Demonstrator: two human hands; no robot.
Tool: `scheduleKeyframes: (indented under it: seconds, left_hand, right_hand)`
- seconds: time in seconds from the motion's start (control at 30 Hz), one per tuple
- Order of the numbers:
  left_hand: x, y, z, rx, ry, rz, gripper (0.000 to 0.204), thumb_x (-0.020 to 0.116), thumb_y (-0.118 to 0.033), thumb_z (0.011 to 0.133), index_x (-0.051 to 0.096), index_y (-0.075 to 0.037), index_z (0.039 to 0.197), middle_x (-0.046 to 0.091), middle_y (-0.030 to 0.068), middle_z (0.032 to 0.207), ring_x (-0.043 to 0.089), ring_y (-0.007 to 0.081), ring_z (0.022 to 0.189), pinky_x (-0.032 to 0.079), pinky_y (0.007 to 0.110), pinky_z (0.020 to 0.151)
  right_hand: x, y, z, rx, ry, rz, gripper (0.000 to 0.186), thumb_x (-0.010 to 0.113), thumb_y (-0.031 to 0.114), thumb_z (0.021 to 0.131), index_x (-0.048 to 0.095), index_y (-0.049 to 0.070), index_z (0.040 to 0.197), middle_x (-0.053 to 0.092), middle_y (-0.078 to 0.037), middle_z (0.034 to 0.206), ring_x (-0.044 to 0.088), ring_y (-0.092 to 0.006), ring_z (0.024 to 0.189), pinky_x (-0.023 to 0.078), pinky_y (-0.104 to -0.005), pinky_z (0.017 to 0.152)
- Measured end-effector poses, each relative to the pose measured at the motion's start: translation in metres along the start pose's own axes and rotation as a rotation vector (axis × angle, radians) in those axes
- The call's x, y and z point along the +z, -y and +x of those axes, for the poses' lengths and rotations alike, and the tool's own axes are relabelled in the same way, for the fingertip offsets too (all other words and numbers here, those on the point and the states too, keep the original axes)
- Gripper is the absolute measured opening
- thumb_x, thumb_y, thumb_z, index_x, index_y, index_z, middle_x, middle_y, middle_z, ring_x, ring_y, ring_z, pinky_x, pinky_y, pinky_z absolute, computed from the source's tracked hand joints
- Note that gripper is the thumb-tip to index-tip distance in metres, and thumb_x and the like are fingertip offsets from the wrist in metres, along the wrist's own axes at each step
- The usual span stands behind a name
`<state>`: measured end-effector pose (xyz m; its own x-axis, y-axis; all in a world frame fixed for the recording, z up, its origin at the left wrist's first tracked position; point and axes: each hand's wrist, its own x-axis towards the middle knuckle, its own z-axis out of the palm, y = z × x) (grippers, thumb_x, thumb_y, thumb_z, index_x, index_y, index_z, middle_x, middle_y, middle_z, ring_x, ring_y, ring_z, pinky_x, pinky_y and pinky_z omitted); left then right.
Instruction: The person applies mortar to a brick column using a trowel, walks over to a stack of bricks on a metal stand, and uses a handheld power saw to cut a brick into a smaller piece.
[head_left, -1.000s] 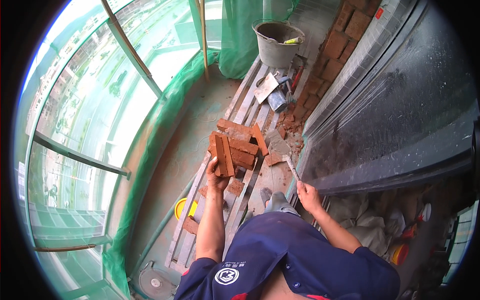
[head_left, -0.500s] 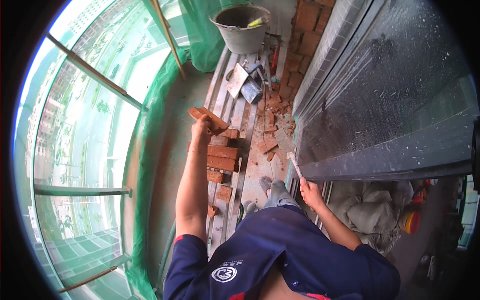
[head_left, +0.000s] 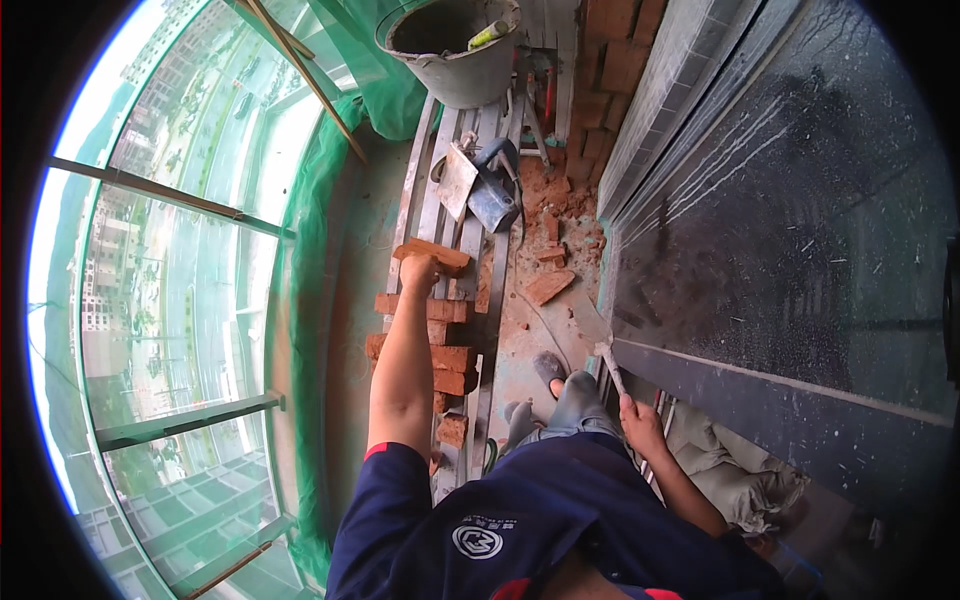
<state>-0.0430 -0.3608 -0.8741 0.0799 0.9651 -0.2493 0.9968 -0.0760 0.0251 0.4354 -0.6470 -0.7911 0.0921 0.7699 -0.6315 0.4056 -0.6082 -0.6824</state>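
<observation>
Left hand (head_left: pixel 419 273) clamped on a single brick (head_left: pixel 442 252), fingers wrapped over it from the near side; I cannot see the thumb. Brick lies crosswise above the left half of the platform (head_left: pixel 411 195), around mid-length; from my view I cannot tell whether it touches the slats. Right hand (head_left: pixel 642 428) closed round the handle of a trowel (head_left: pixel 604 350), held out beyond the platform's right edge, blade pointing away from the body and over the floor (head_left: pixel 520 335). I cannot make out what, if anything, sits on the blade. Just nearer than the held brick I note a stack (head_left: pixel 452 357) of bricks laid crosswise, partly behind the left forearm, one end reaching toward the platform's left edge. A small chunk (head_left: pixel 452 430) lies closer to the near end. Past the held brick, toward the far end: a flat plate (head_left: pixel 458 183), tilted, against a blue-grey power tool (head_left: pixel 492 203) near the right edge. At the far end I have a grey bucket (head_left: pixel 450 82), upright, a yellow-green handle (head_left: pixel 488 36) across its rim. Off the right edge, on the floor: a loose brick piece (head_left: pixel 549 288) near the blade tip, red rubble (head_left: pixel 545 195) farther out, one shoe (head_left: pixel 548 368) close to the platform. Outermost: green netting (head_left: pixel 303 330) and glazing on the left, a dark glass panel (head_left: pixel 780 260) on the right, pale sacks (head_left: pixel 735 480) below it.
</observation>
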Motion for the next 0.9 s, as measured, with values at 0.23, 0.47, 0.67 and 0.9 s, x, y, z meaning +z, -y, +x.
scheduleKeyframes:
  seconds: [0.23,0.47,0.67,0.9]
  left_hand:
    - [-0.085,0.012,-0.064,-0.626,-0.247,-1.268,0.022,0.066,-0.022,0.088,0.069,-0.001,0.096,0.067,0.0049,0.081,0.066,0.0152,0.069,0.051,0.026,0.064]
    - [-0.075,0.035,-0.274,-0.897,-0.603,-1.4,0.031,0.069,-0.028,0.088,0.067,0.0,0.077,0.065,0.0053,0.069,0.059,0.0117,0.061,0.047,0.025,0.06]
    - [0.005,-0.027,-0.378,-1.05,-0.411,-1.375,0.021,0.067,-0.017,0.089,0.065,0.004,0.093,0.065,0.0061,0.076,0.059,0.0119,0.063,0.049,0.025,0.059]
    - [0.039,-0.059,-0.382,-1.116,-0.657,-1.065,0.023,0.063,-0.015,0.086,0.066,0.002,0.101,0.07,0.0156,0.096,0.068,0.0248,0.087,0.052,0.034,0.083]
  right_hand:
    - [0.016,0.044,0.046,-0.133,0.084,-0.015,0.051,0.048,0.046,0.099,0.054,0.005,0.069,0.046,0.0,0.052,0.044,-0.0116,0.047,0.034,-0.0299,0.046]
    - [0.047,0.08,0.069,-0.192,0.277,0.024,0.048,0.047,0.046,0.1,0.048,0.01,0.068,0.041,0.006,0.051,0.036,-0.0025,0.041,0.026,-0.0213,0.038]
    - [0.061,0.103,0.056,-0.125,0.373,0.01,0.053,0.049,0.047,0.099,0.052,0.006,0.067,0.045,0.004,0.051,0.041,-0.0058,0.043,0.031,-0.0251,0.042]
    - [0.083,0.121,0.053,-0.341,0.276,-0.144,0.048,0.05,0.042,0.099,0.055,0.003,0.072,0.05,-0.001,0.055,0.048,-0.0095,0.049,0.036,-0.0288,0.047]
